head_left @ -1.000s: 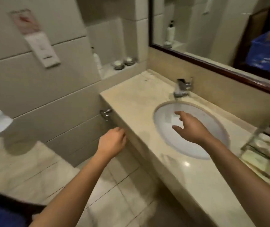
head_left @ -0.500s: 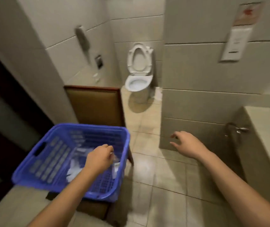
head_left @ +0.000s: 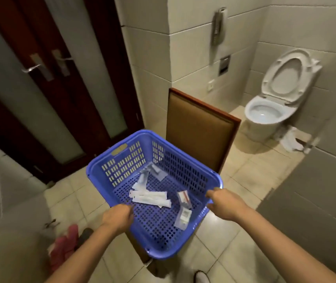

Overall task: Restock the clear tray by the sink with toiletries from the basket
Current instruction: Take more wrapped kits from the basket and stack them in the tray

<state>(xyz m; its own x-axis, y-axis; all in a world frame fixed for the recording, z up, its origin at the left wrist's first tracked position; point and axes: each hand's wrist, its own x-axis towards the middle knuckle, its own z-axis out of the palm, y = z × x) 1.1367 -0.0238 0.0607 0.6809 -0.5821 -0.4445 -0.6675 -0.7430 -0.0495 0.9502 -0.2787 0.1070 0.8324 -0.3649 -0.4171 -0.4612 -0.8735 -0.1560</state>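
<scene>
Over basket [head_left: 122, 166] | left hand [head_left: 117, 218] curled, grip unclear | sachets [head_left: 148, 197] blurred

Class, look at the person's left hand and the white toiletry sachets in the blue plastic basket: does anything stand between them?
Nothing visible does. The left hand is at the near rim of the open-topped blue plastic basket, and the long white toiletry sachets lie uncovered on its floor just beyond the fingers. The right hand is at the right rim, off to the side.
</scene>
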